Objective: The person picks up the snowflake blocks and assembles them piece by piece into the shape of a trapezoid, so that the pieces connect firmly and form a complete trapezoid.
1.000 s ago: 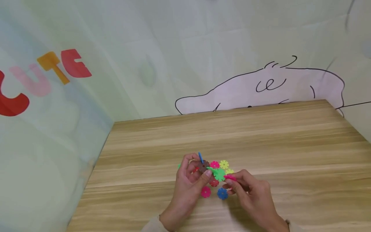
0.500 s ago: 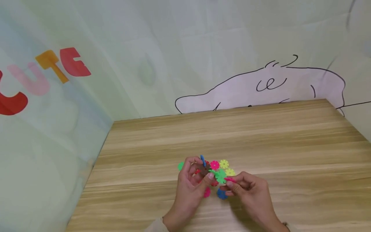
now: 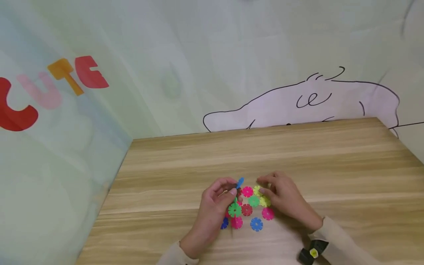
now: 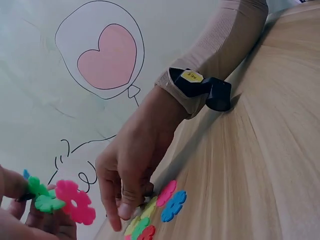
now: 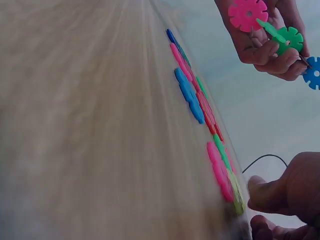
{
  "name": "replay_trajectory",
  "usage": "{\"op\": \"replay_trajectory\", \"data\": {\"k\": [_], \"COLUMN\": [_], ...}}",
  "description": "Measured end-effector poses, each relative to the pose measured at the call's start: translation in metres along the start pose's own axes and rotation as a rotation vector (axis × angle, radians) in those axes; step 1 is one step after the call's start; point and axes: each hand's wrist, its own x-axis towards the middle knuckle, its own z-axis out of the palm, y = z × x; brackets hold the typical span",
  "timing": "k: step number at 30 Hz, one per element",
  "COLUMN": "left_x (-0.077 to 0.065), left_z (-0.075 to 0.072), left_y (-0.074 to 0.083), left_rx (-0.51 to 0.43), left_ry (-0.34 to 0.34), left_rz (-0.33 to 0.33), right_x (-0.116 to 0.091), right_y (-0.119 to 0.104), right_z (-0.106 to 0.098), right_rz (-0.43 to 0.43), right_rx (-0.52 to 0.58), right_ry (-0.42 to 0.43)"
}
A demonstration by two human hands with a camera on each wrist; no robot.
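Note:
My left hand (image 3: 210, 209) pinches a joined chain of notched plastic snowflake discs above the table. In the chain are a blue disc (image 3: 240, 182), green discs (image 5: 288, 41) and a pink disc (image 4: 75, 202) at one end; a dark disc is mostly hidden by the fingers. Over the loose yellow discs (image 3: 265, 201) at the right of the spread hovers my right hand (image 3: 288, 198). Its thumb and fingers are apart and hold nothing that I can see; whether a fingertip touches a yellow disc cannot be told.
Loose snowflake discs lie flat on the wooden table (image 3: 185, 158): a pink disc (image 3: 268, 213), a light blue disc (image 3: 256, 224), a red disc (image 3: 246, 210), a green disc (image 3: 254, 201) and several others. A printed cloth wall (image 3: 159, 73) stands behind and to the left.
My right hand has let go of the pink disc, now on the chain's end, and moved up and right to the yellow discs. The left hand has turned the chain.

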Motion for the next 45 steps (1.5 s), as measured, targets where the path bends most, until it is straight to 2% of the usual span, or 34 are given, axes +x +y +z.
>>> {"op": "replay_trajectory", "data": {"k": [3,7,9,12,15,18,23,31,36,40,45], "left_x": [0.0,0.0,0.0,-0.001,-0.001,-0.001,-0.002,-0.001,0.0,-0.001,0.001], "left_z": [0.0,0.0,-0.001,-0.001,-0.002,-0.003,-0.004,-0.005,-0.007,-0.007,-0.008], "left_y": [-0.002,-0.002,-0.002,-0.002,-0.003,-0.004,-0.003,-0.001,-0.001,-0.001,0.005], "left_rx": [0.034,0.058,0.085,0.136,0.175,0.197,0.232,0.348,0.397,0.412,0.409], "left_ry": [-0.017,-0.046,-0.058,-0.071,-0.087,-0.102,-0.103,-0.11,-0.145,-0.163,-0.226], "left_rz": [-0.007,0.006,0.014,0.032,0.064,0.095,0.114,0.163,0.226,0.228,0.14], "right_x": [0.0,-0.002,-0.003,-0.006,-0.012,-0.017,-0.019,-0.019,-0.018,-0.02,-0.021], "right_y": [0.002,0.0,-0.002,-0.007,-0.014,-0.022,-0.03,-0.032,-0.033,-0.031,-0.032], "right_z": [0.004,0.003,0.001,-0.005,-0.01,-0.014,-0.015,-0.017,-0.016,-0.013,-0.014], "right_rz": [-0.034,0.017,0.045,0.036,-0.064,-0.178,-0.259,-0.282,-0.269,-0.217,-0.077], "right_rx": [-0.068,-0.044,0.053,0.302,0.534,0.642,0.634,0.522,0.566,0.617,0.599], "right_ry": [-0.018,-0.018,-0.013,0.014,0.064,0.111,0.148,0.147,0.104,0.064,0.002]}}
